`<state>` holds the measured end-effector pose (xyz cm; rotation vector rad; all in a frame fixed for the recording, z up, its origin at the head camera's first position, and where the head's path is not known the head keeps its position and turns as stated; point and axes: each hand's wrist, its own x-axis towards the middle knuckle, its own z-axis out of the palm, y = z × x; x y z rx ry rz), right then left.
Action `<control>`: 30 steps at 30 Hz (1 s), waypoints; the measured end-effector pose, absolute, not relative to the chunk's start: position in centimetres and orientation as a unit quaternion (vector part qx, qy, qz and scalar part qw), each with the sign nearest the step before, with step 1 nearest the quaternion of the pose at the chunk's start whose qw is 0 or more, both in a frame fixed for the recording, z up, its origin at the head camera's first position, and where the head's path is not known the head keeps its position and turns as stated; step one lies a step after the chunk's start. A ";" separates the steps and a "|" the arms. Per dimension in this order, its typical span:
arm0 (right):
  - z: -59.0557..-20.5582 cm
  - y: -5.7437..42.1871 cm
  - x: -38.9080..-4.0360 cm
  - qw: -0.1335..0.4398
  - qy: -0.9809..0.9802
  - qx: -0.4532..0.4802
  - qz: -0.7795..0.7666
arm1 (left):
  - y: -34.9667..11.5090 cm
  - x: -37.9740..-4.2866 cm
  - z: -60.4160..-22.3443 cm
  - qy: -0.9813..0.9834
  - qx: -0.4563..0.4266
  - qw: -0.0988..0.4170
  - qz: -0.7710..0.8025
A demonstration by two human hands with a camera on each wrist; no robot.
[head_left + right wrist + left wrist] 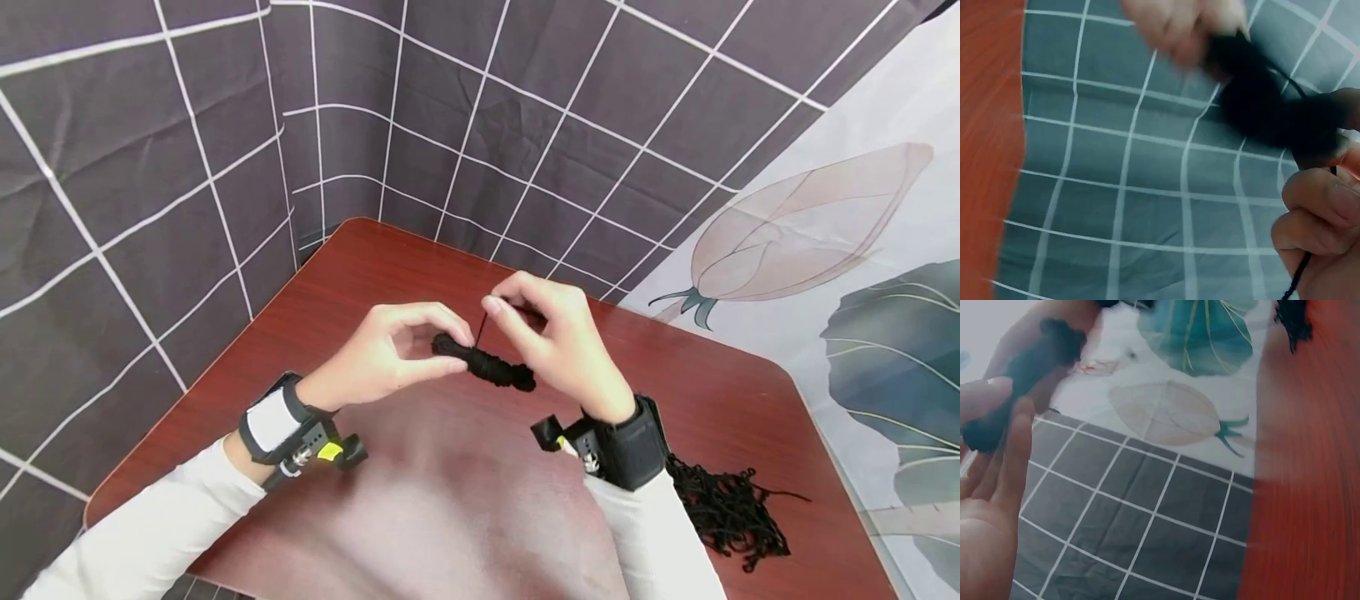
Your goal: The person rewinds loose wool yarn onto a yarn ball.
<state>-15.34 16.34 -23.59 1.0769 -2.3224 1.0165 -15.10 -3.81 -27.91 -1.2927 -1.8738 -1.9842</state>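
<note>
A small bundle of black cord (495,369), wound around its middle, hangs above the table between the two hands. My left hand (390,346) pinches the bundle's left end between thumb and fingers. A thin strand (481,327) rises from the bundle to my right hand (558,337), whose thumb and forefinger grip it. In the left wrist view the dark bundle (1035,359) lies across the left fingers. The right wrist view shows the bundle (1260,112) blurred, with cord also trailing below the curled right fingers (1310,206).
A loose heap of black cords (738,512) lies on the reddish-brown table (360,275), beside the right forearm. Dark grid-patterned cloth (450,108) stands behind and left of the table, and a white cloth with a plant print (787,242) on the right. Both wrists wear strapped camera mounts.
</note>
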 end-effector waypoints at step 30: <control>-23.0 16.1 -14.9 0.020 -0.809 0.325 0.489 | -3.7 -14.5 -27.1 -0.583 -0.458 0.082 -0.666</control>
